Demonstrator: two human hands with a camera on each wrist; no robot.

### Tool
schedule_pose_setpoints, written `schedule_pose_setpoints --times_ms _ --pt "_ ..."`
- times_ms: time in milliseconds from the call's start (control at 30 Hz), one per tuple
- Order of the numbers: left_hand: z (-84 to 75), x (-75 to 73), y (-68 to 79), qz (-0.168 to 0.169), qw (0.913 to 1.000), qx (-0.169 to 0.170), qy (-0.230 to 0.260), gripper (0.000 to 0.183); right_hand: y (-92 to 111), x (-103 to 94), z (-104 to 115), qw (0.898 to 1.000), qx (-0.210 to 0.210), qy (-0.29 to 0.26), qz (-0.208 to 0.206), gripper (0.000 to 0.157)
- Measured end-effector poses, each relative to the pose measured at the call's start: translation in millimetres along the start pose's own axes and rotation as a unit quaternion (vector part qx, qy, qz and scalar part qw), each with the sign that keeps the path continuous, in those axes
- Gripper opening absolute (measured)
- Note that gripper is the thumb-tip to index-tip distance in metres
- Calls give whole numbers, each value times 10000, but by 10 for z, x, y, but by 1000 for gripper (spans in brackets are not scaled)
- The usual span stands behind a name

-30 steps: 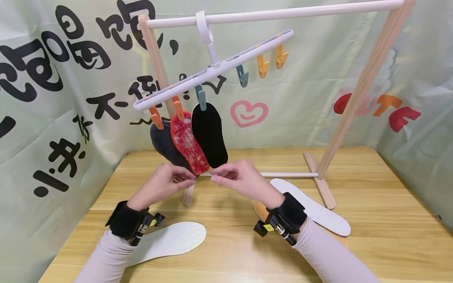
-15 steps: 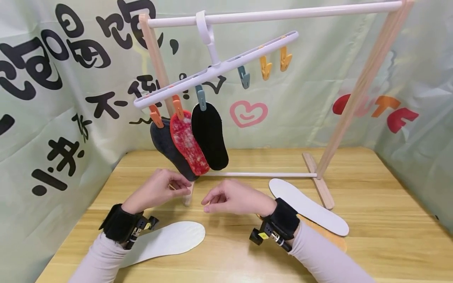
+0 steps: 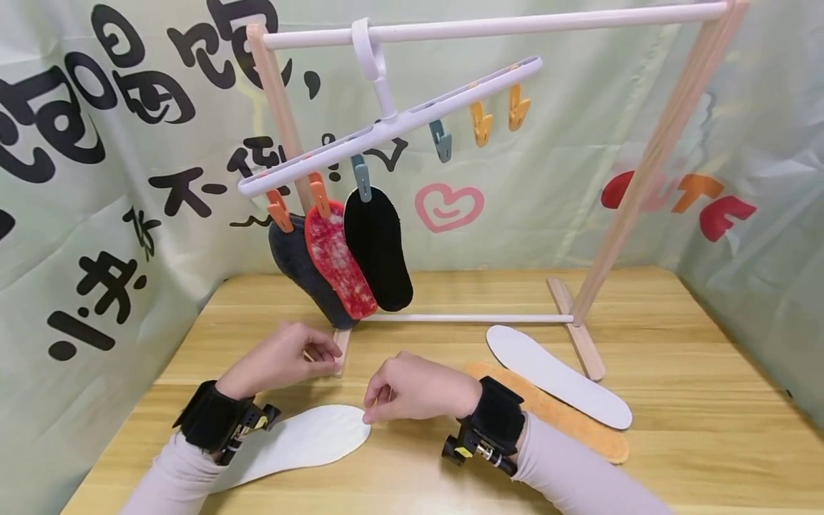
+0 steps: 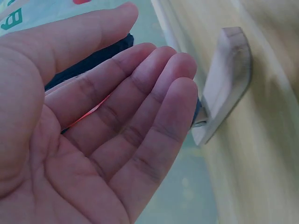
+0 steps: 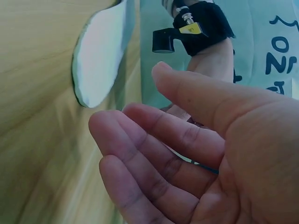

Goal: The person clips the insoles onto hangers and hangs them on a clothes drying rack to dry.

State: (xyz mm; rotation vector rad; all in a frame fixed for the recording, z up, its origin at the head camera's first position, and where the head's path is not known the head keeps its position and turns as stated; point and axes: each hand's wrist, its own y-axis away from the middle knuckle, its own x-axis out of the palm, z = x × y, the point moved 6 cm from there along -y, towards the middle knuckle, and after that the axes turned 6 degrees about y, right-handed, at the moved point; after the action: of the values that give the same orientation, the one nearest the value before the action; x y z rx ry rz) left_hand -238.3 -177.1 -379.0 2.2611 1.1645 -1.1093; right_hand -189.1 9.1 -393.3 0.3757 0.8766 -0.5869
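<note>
My left hand (image 3: 283, 360) is above the table at the left, fingers loosely curved with nothing in them; the left wrist view shows its bare palm. A cream-white insole (image 3: 309, 442) lies below it. My right hand (image 3: 418, 386) hovers by that insole's rounded end, and in the right wrist view a gap separates its relaxed fingers from the insole (image 5: 100, 56). Behind the hands, a dark grey insole (image 3: 302, 268), a red mottled insole (image 3: 337, 261) and a black insole (image 3: 378, 250) hang from clips on a tilted white hanger (image 3: 386, 129).
A wooden rack with a white top rail (image 3: 515, 26) carries the hanger. A blue-grey clip (image 3: 440, 141) and two yellow clips (image 3: 481, 125) hang unused at its right. On the table's right lie a white insole (image 3: 560, 379) and an orange insole (image 3: 547, 411), near the rack's foot (image 3: 576, 329).
Both hands have come down from the bottoms of the hanging insoles. My right hand has dropped further, to beside the cream-white insole. The hanger's right end has swung slightly.
</note>
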Motion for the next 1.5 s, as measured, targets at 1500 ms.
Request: schedule_pose_setpoints --times_ms 1500 --pt "200 231 139 659 9971 -353 104 16 -108 346 -36 9943 395 992 44 38"
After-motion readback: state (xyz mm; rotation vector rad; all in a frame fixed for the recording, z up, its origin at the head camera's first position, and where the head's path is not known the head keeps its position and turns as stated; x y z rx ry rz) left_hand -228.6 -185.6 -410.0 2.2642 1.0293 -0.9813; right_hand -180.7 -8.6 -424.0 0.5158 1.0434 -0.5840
